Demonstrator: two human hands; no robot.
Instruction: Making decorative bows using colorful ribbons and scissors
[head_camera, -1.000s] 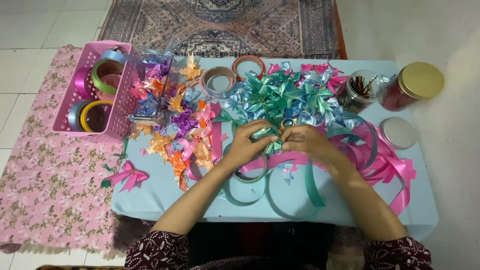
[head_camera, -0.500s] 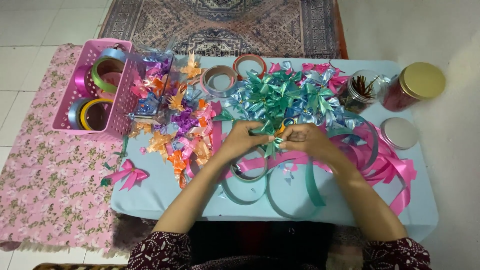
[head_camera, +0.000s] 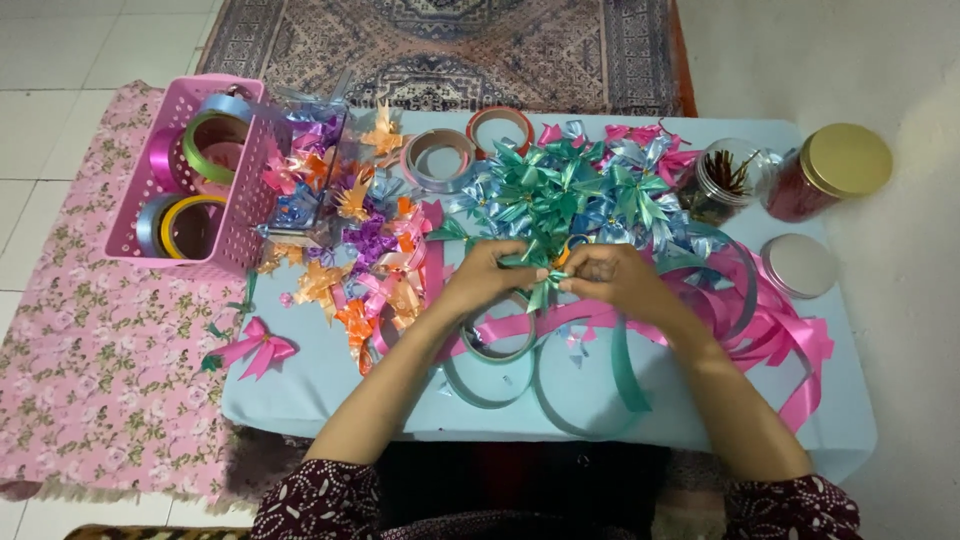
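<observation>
I see both hands meeting mid-table. Left hand (head_camera: 485, 280) and right hand (head_camera: 612, 280) pinch a small teal ribbon bow (head_camera: 543, 278) btwn fingertips, touching it from 9 and 3 o'clock. Loose teal ribbon strip (head_camera: 625, 370) trails toward 6, crossing pink ribbon (head_camera: 770, 330) that loops out at 3–4. Pile of finished teal/blue bows (head_camera: 575, 195) sits just at 12 of the hands; orange/purple bows (head_camera: 370, 260) at 9–10. Pink basket (head_camera: 245, 215) w/ ribbon rolls far at 10. Gold-lidded red jar (head_camera: 830, 170) at 2, open glass jar (head_camera: 725, 180) beside it, silver lid (head_camera: 798, 265) at 3. Lone pink bow (head_camera: 255, 345) at 8, on light-blue table (head_camera: 310, 390).
</observation>
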